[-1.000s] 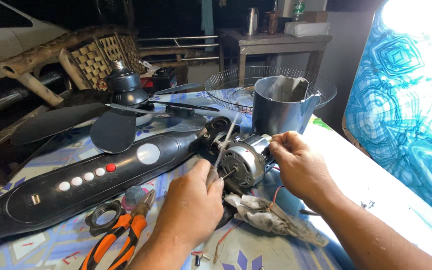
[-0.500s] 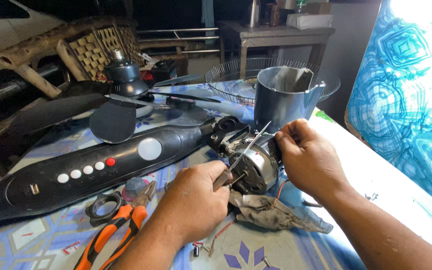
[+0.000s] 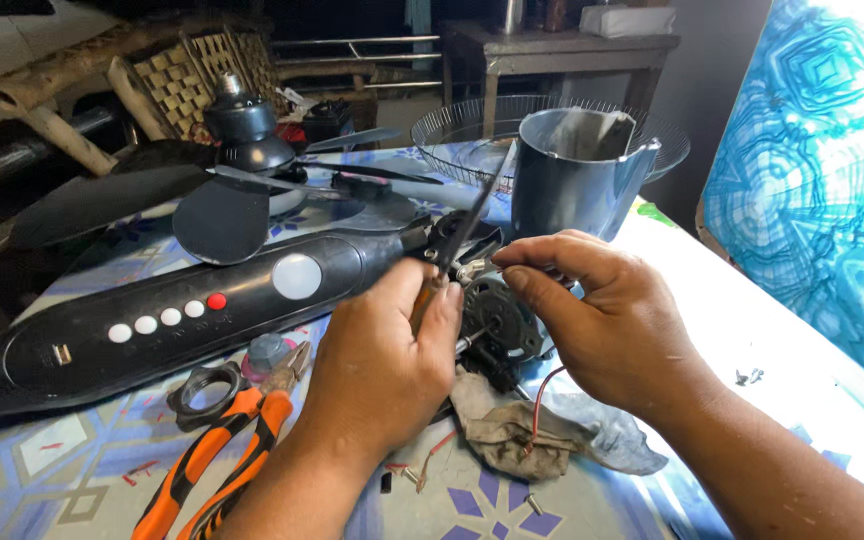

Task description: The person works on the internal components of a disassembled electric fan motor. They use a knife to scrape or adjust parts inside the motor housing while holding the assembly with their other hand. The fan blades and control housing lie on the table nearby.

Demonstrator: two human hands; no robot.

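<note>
Cluttered and dim at the back, the workspace is a table under a patterned cloth, with a blue swirled panel standing close along the right edge. Near the middle lies a small electric motor, resting on a crumpled grey rag and joined to the end of a long black fan base with a row of buttons.

The left hand is closed around the handle of a thin tool, probably a screwdriver, whose shaft slants up past the motor. The right hand curls over the motor from the right, its fingertips pinched together at the top of the housing; what they pinch is too small to tell.

The motor looks dense and rigid, likely heavy for its bulk, with metal that may be greasy; the round housing seems the safest place to grip. A thin red wire trails from it and would probably tear if pulled.

Room is tight. A grey metal jug stands just behind the motor, fan blades and a wire guard lie beyond, and orange pliers sit beside a black ring nut to the left. Small screws lie loose near the front edge. The freest space is the bare strip toward the right.
</note>
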